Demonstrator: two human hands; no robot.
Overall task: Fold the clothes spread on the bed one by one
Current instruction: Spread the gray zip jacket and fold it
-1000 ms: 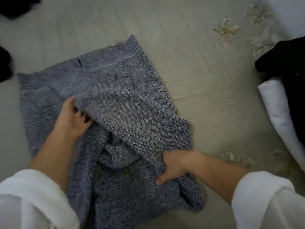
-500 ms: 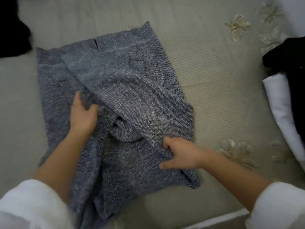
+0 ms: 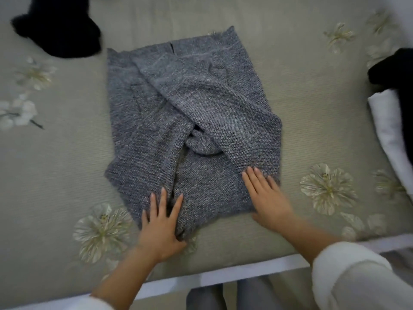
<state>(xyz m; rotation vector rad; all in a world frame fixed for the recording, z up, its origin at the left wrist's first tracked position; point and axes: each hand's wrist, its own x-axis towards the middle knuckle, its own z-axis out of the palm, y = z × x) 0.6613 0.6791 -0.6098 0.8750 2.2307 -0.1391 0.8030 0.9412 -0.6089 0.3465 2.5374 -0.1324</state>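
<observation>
— Grey knit garment (image 3: pixel 194 121): location?
— Mid-bed, flat on the olive floral bedcover (image 3: pixel 312 121). Both sleeves are folded in and cross over the front.
— Surroundings?
— A black garment (image 3: pixel 60 30) lies at far left, apart from the knit. A second black garment (image 3: pixel 395 72) sits at the right edge, touching a folded white cloth (image 3: pixel 386 130). Only the hands overlap the knit.
— Hands?
— Left hand (image 3: pixel 161 224) is flat with fingers spread, pressing the near hem. Right hand (image 3: pixel 266 198) is flat with fingers straight, on the near right corner over the sleeve end. Neither grasps anything.
— Change against half a second ago?
— The right hand pinched the sleeve edge then and is now released. The left hand has moved from mid-garment to the near hem. The crossed sleeve lies flatter.
</observation>
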